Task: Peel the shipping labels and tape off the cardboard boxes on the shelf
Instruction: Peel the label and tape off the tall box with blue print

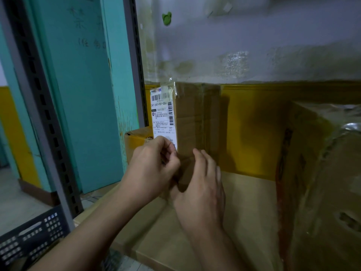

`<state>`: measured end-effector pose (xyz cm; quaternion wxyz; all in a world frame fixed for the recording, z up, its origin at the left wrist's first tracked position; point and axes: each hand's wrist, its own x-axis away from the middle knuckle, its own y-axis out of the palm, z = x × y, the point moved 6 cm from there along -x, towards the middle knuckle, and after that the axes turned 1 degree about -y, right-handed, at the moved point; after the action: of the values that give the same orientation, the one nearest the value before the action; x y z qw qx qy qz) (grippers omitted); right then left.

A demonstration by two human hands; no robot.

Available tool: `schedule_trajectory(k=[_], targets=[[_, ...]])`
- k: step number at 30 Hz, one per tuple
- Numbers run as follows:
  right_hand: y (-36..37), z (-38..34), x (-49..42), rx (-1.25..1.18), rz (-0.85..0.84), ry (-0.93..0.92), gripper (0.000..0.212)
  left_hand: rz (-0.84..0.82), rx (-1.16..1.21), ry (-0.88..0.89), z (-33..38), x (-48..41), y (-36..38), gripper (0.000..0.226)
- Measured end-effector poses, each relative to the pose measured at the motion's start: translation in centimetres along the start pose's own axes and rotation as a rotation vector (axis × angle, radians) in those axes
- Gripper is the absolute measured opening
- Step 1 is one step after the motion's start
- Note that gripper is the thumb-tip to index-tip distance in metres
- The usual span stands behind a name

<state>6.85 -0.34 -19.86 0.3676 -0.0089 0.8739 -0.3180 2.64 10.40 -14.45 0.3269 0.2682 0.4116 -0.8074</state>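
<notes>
while left hand [152, 169] pinches label [163, 116] lower corner at box [197, 118] edge, right hand [201, 188] rests straight-fingered on box.

Label [163, 116] on box's [195, 122] left face — crate [33, 233] lower left.

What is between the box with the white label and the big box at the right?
Only bare flat cardboard lies between the labelled box and the big box, seen in the head view.
</notes>
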Motion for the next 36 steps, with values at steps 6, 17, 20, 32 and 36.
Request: schedule_trajectory(k=[6, 17, 20, 32, 36], targets=[[0.2, 0.2, 0.0, 0.046, 0.140, 0.011, 0.090, -0.042, 0.015, 0.013, -0.1, 0.0, 0.1, 0.015], [0.5, 0.9, -0.2, -0.086, -0.017, 0.055, 0.117, -0.084, -0.027, 0.114, -0.3, 0.5, 0.2, 0.016], [0.6, 1.0, -0.3, -0.115, -0.042, 0.080, 0.121, -0.108, -0.027, 0.121, -0.4, 0.7, 0.2, 0.016], [0.6, 1.1, -0.3, -0.120, -0.075, 0.056, 0.114, -0.095, -0.012, 0.148, -0.9, 0.9, 0.1, 0.013], [0.6, 1.0, -0.3, -0.117, -0.070, 0.061, 0.112, -0.103, 0.010, 0.159, -1.2, 0.8, -0.1, 0.022]])
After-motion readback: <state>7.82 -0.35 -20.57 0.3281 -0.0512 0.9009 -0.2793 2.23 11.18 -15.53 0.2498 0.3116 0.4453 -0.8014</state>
